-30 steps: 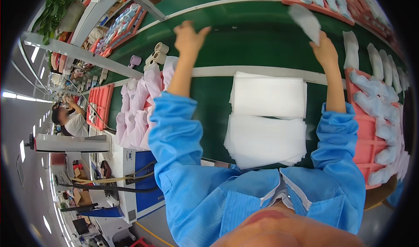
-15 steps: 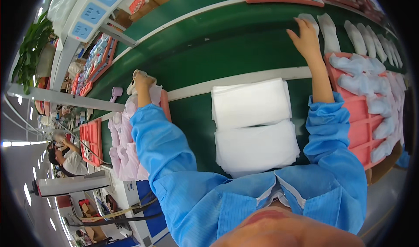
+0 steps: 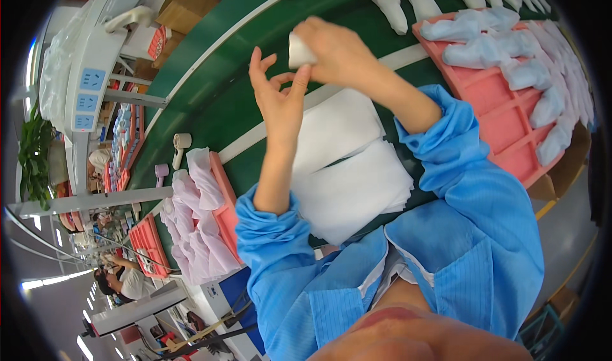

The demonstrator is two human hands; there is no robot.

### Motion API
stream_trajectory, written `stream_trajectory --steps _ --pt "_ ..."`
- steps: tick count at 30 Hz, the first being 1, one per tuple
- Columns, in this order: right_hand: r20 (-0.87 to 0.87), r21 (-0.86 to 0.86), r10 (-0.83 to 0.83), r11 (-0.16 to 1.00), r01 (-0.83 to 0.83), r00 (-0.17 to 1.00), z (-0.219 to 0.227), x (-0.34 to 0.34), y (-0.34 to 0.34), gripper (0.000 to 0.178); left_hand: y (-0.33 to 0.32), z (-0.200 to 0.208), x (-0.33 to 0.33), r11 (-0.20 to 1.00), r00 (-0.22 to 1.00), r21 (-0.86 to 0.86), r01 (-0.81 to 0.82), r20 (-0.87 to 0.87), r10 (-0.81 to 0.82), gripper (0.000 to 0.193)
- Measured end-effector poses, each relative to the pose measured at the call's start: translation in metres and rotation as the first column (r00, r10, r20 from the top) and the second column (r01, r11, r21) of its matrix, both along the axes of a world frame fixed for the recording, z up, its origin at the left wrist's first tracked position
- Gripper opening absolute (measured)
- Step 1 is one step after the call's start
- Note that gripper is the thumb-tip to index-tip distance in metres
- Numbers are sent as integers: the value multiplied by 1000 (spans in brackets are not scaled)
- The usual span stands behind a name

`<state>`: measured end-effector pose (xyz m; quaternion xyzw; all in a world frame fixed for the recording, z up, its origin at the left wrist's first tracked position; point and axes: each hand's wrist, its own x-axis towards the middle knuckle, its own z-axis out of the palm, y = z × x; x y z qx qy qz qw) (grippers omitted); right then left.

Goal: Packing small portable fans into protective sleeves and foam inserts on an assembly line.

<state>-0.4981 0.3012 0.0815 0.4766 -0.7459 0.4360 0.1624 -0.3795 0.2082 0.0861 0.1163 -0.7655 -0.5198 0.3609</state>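
Note:
My right hand [image 3: 344,55] is closed around a short white cylinder-shaped piece [image 3: 298,52], whose rest my fingers hide. Close by on its left, my left hand [image 3: 278,109] is raised with spread fingers and holds nothing. Both hands are above the green conveyor and its pale edge strip. Under them lie two stacks of thin white sheets, a far stack [image 3: 344,125] and a near stack [image 3: 354,198]. A cream device with a round head and short handle [image 3: 182,145] rests at the left, near a smaller lilac one [image 3: 160,172].
White-wrapped long items [image 3: 386,5] line the belt at the far right. A pink compartment tray [image 3: 494,109] there carries bluish wrapped pieces. Lilac wrapped pieces [image 3: 197,227] lie on another pink tray [image 3: 226,217] at the left. A metal post with blue sockets [image 3: 89,100] rises beyond.
My left hand has left the cream device and come to the middle. My right hand has moved from the wrapped items at the far right to the middle and now grips the white piece.

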Motion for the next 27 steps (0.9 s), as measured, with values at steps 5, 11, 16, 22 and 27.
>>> stream_trajectory --steps 5,11,16,22,27 --pt "-43 -203 -115 974 104 992 31 -24 40 49 29 -62 4 925 845 -283 252 531 -67 31" --pt "195 -292 35 956 24 980 70 -11 80 44 41 -97 7 848 820 -465 255 568 65 21" --pt "398 -118 282 959 -256 873 89 -11 112 44 4 -101 11 952 834 -158 261 533 -140 12" --pt "301 -32 461 880 -475 835 74 -28 122 48 -15 -23 28 913 931 325 249 180 -318 9" --pt "265 -51 577 809 -586 773 65 -15 89 54 -14 25 43 914 946 287 288 62 -317 12"
